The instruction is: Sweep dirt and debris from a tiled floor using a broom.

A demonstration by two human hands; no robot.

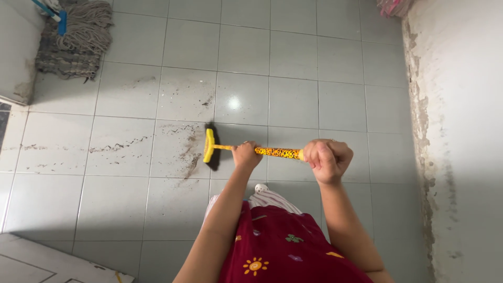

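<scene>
Head view: both hands, left hand and right hand, on yellow broom

Dirty grey tiled floor, peeling wall

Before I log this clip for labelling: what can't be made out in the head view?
- Broom: the bristles show only as a dark sliver, seen end-on behind the yellow head.
- Handle: its top end is hidden inside the right hand; the left hand covers a middle stretch.
- Mop: its pole is cut off by the top edge.
- Pink thing: cropped at the top edge, kind unclear.
</scene>
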